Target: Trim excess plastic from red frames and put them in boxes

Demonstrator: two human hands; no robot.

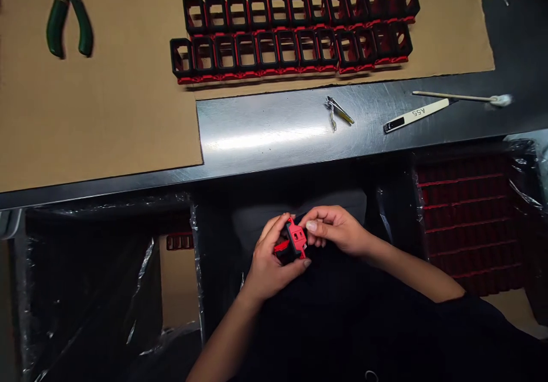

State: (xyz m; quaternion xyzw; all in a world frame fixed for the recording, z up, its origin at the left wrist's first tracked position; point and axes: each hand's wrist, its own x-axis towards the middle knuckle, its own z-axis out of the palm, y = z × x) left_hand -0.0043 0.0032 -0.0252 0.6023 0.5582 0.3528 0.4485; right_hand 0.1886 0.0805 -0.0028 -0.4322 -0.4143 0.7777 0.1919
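Note:
Over my lap, my left hand (270, 256) holds a red and black plastic part (297, 237), its fingers and thumb wrapped around the sides. The part's red face, with two small slots, is turned up. My right hand (331, 230) is at the part's right edge, thumb and forefinger pressed together. What lies between those fingertips, if anything, is hidden. On the bench beyond, similar black and red box-shaped parts (268, 51) stand in two long rows on cardboard.
On the metal bench edge (257, 136) lie nail clippers (339, 111), a white-handled tool marked A55 (417, 115) and a cotton-tipped stick (458, 96). Green-handled pliers (81, 25) rest on cardboard (107, 119). Plastic-lined bins flank my lap; the right one holds rows of red parts (471, 222).

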